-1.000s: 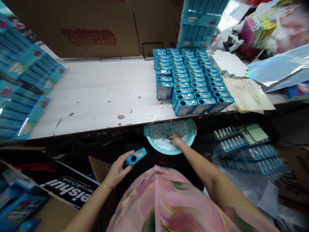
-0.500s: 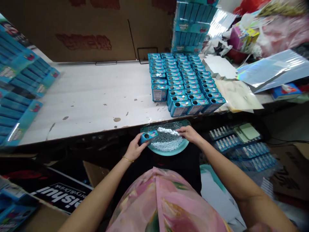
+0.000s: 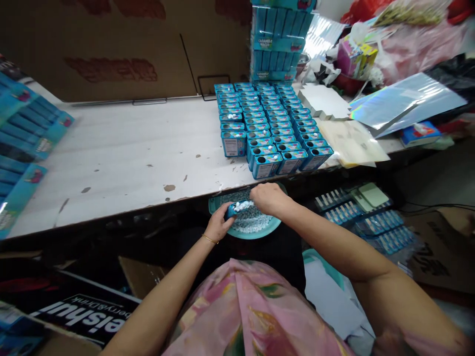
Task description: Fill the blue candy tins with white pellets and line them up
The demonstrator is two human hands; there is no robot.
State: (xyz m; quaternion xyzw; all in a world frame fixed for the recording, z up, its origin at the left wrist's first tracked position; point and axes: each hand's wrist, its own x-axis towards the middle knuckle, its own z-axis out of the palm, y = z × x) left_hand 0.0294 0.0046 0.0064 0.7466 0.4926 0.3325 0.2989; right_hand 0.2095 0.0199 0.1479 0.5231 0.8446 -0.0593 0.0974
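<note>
My left hand (image 3: 218, 225) grips a small blue tin (image 3: 231, 212) with a round hole in its top, tilted over the near left part of the basin. My right hand (image 3: 270, 199) is closed beside it, on what looks like a narrow scoop covered by a row of white pellets (image 3: 245, 203). The scoop itself hardly shows under the pellets and fingers. Pellets lie heaped on the tin's top, around its hole. Beneath both hands, a turquoise basin (image 3: 256, 236) holds many small white pellets.
Rows of blue tins (image 3: 267, 165) stand on the white table (image 3: 141, 153), with packed blue trays (image 3: 278, 29) stacked behind. More trays (image 3: 22, 143) are at the left. White card (image 3: 322, 101) and clear sheets (image 3: 404, 101) lie right. Filled packs (image 3: 389, 227) sit lower right.
My right hand has moved left and turned over, bringing the scoop of pellets onto the tin. The tin's hole is now covered by pellets. The view has shifted slightly right.
</note>
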